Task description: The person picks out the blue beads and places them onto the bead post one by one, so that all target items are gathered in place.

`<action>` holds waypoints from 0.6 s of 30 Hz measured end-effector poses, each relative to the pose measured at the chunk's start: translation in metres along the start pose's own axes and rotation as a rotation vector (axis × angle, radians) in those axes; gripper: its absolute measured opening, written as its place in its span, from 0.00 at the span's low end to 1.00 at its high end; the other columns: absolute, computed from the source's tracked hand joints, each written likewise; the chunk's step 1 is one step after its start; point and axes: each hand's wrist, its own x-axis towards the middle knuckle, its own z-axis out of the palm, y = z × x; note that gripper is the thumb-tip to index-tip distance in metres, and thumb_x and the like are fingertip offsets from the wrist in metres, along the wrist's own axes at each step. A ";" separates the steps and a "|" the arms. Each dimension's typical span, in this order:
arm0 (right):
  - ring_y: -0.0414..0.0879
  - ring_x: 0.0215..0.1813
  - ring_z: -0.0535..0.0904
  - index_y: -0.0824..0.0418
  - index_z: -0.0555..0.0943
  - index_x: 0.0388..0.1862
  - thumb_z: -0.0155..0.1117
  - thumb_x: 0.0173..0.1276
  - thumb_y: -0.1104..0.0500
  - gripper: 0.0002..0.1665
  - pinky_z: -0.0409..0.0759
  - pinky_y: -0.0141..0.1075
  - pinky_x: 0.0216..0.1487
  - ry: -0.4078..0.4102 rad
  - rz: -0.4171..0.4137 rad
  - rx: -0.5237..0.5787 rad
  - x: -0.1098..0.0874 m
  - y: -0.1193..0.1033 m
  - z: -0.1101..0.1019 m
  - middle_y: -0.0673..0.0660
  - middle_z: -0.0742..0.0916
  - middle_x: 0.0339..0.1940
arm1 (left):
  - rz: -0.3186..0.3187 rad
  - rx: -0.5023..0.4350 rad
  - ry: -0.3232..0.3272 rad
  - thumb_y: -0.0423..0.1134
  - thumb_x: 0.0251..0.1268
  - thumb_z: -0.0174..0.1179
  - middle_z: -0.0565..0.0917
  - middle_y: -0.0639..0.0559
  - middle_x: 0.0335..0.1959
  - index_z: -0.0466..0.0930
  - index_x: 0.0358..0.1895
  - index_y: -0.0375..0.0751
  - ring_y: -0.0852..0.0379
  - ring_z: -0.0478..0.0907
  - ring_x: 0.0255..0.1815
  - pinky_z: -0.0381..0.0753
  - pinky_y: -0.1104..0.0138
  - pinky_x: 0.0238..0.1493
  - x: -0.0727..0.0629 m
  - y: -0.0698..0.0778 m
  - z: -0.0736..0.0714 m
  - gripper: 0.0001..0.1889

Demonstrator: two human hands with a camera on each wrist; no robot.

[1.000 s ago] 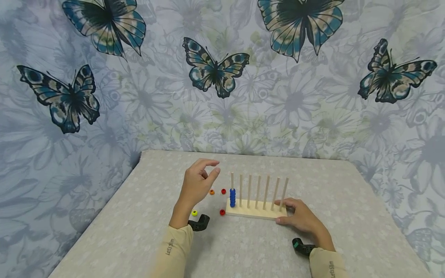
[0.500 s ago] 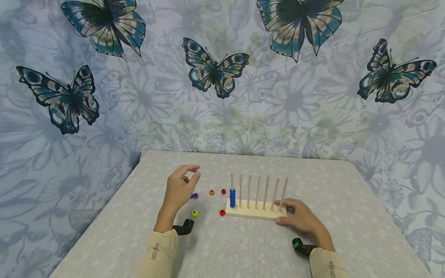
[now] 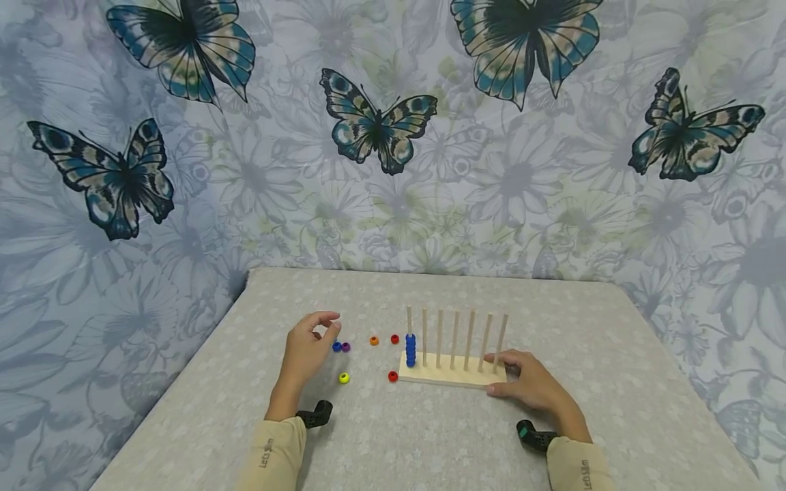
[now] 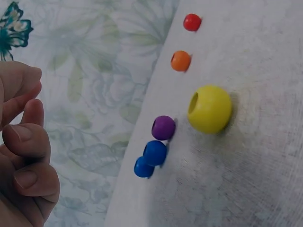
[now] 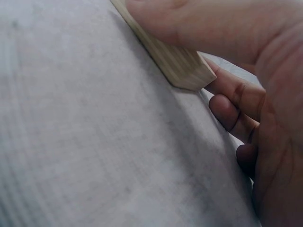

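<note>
My left hand (image 3: 308,348) hovers just behind and left of a blue bead (image 3: 336,346) and a purple bead (image 3: 346,347), its fingers loosely bent and holding nothing. The left wrist view shows two blue beads (image 4: 155,152) in a row beside the purple one, apart from the fingertips (image 4: 33,73). On the right, my right hand (image 3: 531,382) grips the end of a wooden peg board (image 3: 451,372), thumb along the front edge (image 5: 184,66) and fingers behind. A stack of blue beads (image 3: 411,350) sits on the leftmost peg; the other pegs are bare.
A yellow bead (image 3: 344,378) lies in front of the purple one. An orange bead (image 3: 374,340) and a red bead (image 3: 395,339) lie farther back, left of the board. Another red bead (image 3: 393,376) is close to the board's front left corner. A patterned cloth covers the table (image 3: 430,443).
My left hand has moved left and down from beside the leftmost peg to near the blue and purple beads, which have come into view. The right hand and the peg board stay put.
</note>
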 end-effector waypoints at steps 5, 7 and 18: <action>0.62 0.72 0.69 0.47 0.83 0.61 0.82 0.50 0.42 0.37 0.62 0.65 0.71 -0.002 0.025 -0.027 -0.001 -0.004 -0.002 0.56 0.82 0.66 | -0.056 0.027 -0.030 0.48 0.71 0.62 0.82 0.55 0.42 0.84 0.51 0.57 0.55 0.72 0.26 0.74 0.67 0.25 -0.002 -0.007 0.001 0.10; 0.62 0.71 0.69 0.47 0.83 0.61 0.82 0.50 0.43 0.37 0.62 0.65 0.71 -0.004 0.017 -0.025 -0.001 -0.004 -0.002 0.56 0.82 0.65 | -0.085 0.039 -0.045 0.49 0.71 0.61 0.82 0.55 0.43 0.84 0.51 0.56 0.54 0.70 0.24 0.72 0.66 0.22 -0.004 -0.012 0.002 0.10; 0.62 0.70 0.70 0.48 0.83 0.60 0.82 0.50 0.44 0.37 0.62 0.64 0.71 -0.002 0.008 0.003 -0.001 -0.002 0.003 0.56 0.82 0.64 | -0.153 0.102 -0.120 0.48 0.69 0.63 0.83 0.53 0.42 0.86 0.51 0.50 0.56 0.70 0.29 0.70 0.66 0.28 -0.007 -0.033 0.001 0.13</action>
